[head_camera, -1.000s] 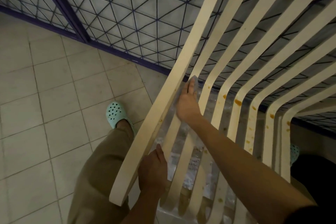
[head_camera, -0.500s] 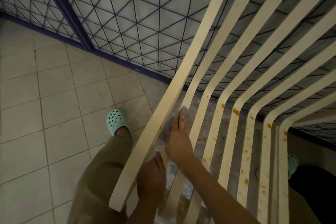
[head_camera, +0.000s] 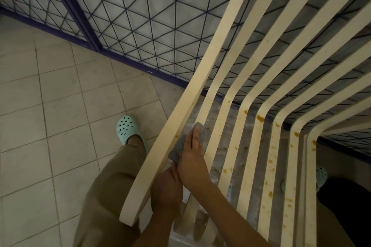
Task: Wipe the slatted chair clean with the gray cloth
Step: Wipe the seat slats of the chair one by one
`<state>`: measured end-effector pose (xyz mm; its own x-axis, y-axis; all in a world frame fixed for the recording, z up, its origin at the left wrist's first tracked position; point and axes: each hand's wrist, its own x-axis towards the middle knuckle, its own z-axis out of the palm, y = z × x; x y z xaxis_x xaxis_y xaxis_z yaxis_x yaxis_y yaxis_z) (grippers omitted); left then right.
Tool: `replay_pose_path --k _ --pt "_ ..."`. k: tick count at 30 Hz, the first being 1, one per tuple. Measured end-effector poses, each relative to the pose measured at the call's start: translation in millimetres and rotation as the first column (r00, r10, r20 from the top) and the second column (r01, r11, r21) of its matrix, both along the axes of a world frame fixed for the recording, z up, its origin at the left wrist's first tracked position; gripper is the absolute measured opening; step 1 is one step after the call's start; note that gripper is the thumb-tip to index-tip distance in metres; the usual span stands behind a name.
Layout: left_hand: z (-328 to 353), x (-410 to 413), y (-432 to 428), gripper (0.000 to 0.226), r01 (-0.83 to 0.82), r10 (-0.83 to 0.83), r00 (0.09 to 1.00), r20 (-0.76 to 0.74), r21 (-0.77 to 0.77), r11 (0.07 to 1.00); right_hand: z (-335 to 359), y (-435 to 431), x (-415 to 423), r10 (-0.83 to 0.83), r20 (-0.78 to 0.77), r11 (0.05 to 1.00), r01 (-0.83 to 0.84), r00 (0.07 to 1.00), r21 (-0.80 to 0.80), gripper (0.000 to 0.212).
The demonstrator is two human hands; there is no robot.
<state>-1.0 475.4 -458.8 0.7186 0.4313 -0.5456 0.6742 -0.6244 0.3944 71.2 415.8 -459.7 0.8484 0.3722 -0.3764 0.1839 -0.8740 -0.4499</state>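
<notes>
- Both hands work at the near end of the chair (head_camera: 174, 126), close to its left side.
- Left hand (head_camera: 166, 190) sits between the thick outer rail and the next slat, thumb pointing up. Its fingers are hidden behind the rail, so I cannot tell whether it grips.
- Right hand (head_camera: 192, 162) lies flat with straight fingers just above the left hand and touching it, pressing the cloth (head_camera: 177, 149) onto the second slat.
- That gray cloth is bunched under the palm and fingers; it sticks out past the fingertips and toward the outer rail.
- A leg in tan trousers (head_camera: 108, 196) stands just left of the chair, ending in a pale green clog (head_camera: 127, 127).
- A second clog (head_camera: 321, 176) shows through the slats on the chair's right side.
- Brown stains (head_camera: 260, 118) dot the slats to the right of the cloth, thickest around the bend where seat meets back.
- Something shiny and crinkled (head_camera: 247, 152) lies under the seat; I cannot tell what it is.
- Beige floor tiles (head_camera: 50, 116) spread out left of the chair.
- A dark metal grille (head_camera: 140, 16) with a crossed pattern stands behind the chair, running off to its left.
</notes>
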Motion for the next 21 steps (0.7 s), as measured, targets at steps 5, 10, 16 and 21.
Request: replay_pose_path --k 5,10,16,21 --pt "-6 0 -3 0.071 -0.119 0.114 0.981 0.158 0.019 0.993 -3 0 44 -0.055 -0.001 0.998 0.055 0.999 0.015 0.085" --pt "-7 1 -3 0.066 -0.111 0.105 0.983 0.152 0.034 0.993 -7 -6 95 -0.053 0.022 0.998 0.054 0.998 -0.037 0.075" --pt "-5 1 -3 0.064 -0.086 0.079 0.987 0.137 0.045 0.995 -1 -3 131 -0.084 0.001 0.991 0.084 0.996 -0.102 0.080" --pt "-3 2 -3 0.060 -0.081 0.074 0.989 0.132 0.049 0.996 2 -3 111 -0.103 -0.005 0.994 0.103 0.995 -0.047 0.077"
